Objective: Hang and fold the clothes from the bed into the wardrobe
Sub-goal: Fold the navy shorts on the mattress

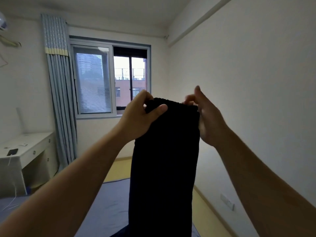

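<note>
A pair of black trousers (164, 159) hangs straight down in front of me, held up by its elastic waistband at chest height. My left hand (140, 117) grips the left end of the waistband, thumb across the front of the cloth. My right hand (206, 117) pinches the right end of the waistband between thumb and fingertips, one finger sticking up. The trouser legs drop out of view at the bottom edge. The blue bed (106, 211) lies below them. No wardrobe is in view.
A white desk (32, 147) with a phone (12, 151) and a cable stands at the left. Blue curtains (59, 93) hang beside the window (111, 79) ahead. A bare white wall (256, 100) runs along the right, with yellow floor (210, 211) between it and the bed.
</note>
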Available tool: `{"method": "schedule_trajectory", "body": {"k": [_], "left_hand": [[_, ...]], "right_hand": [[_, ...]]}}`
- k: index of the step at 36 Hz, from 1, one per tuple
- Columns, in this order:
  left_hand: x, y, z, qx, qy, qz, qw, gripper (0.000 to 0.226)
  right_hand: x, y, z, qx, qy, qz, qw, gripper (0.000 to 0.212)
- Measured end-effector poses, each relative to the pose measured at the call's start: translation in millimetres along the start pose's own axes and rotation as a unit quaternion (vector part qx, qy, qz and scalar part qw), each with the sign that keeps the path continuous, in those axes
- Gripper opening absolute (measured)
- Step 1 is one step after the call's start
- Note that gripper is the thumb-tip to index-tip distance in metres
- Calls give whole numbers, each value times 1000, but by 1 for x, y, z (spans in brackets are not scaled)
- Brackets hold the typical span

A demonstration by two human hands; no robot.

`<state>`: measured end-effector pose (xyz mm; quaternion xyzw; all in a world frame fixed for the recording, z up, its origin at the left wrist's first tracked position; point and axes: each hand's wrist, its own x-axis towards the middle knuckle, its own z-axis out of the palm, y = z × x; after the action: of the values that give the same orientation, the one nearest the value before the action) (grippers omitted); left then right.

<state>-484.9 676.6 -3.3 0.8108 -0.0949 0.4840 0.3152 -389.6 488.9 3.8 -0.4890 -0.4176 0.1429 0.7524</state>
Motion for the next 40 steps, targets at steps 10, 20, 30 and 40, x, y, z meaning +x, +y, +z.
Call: {"method": "schedule_trajectory", "body": {"k": [10,20,30,40], "left_hand": [[1,-15,5,19,-16,-7,1000,29],[0,-32,10,16,-126,-87,988,59],[13,-62,22,73,-170,-122,975,29],[42,-69,52,-66,-254,-164,951,48]], "right_hand": [[-3,3,-12,-439,-96,-81,889,21],[11,12,-35,-528,-181,41,829,17],[33,17,-58,-410,-210,100,882,14],[63,16,-102,-385,-175,89,902,39]]}}
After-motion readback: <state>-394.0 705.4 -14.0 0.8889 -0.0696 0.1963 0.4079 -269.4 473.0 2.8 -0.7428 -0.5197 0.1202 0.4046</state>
